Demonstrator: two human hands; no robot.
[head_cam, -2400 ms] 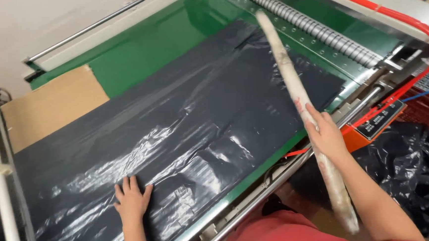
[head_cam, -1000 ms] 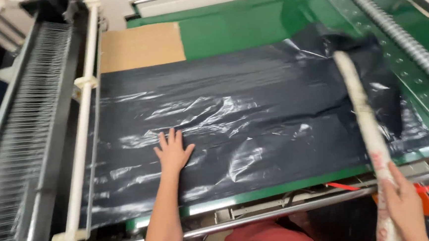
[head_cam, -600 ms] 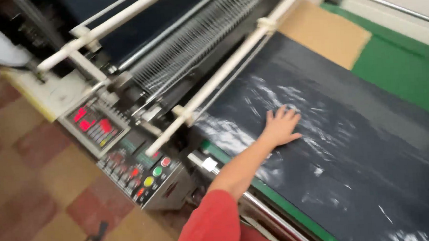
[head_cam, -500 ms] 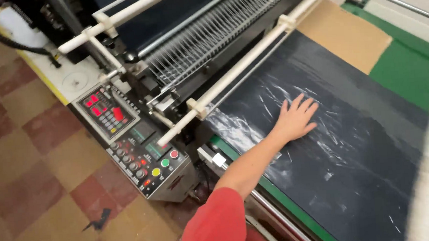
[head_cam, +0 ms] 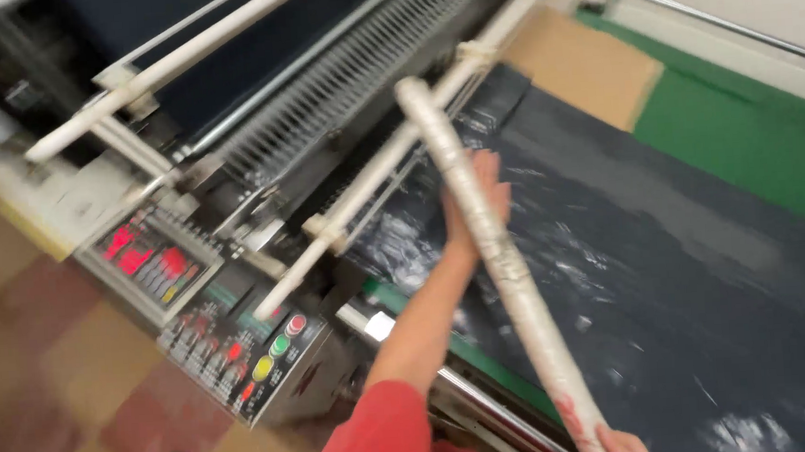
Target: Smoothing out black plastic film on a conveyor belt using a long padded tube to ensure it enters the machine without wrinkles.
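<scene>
My left hand [head_cam: 476, 207] lies flat, fingers spread, on the black plastic sheet [head_cam: 666, 266] near its left end, beside the machine's white roller bar [head_cam: 363, 191]. My right hand [head_cam: 621, 445] shows only at the bottom edge, shut around the lower end of a long white wrapped stick [head_cam: 492, 248]. The stick slants up and to the left across the sheet, passing over my left hand. The sheet rests on a green conveyor belt [head_cam: 742, 140]. The picture is blurred by motion.
A control panel [head_cam: 234, 357] with red, yellow and green buttons and red displays stands at the machine's left front. A comb-like metal rack [head_cam: 356, 80] runs behind the roller bar. A brown cardboard piece [head_cam: 588, 66] lies at the belt's far end. Tiled floor is at lower left.
The white stick has swung into view across the sheet, over my left hand. My left hand stays flat on the sheet. The view has shifted closer to the machine.
</scene>
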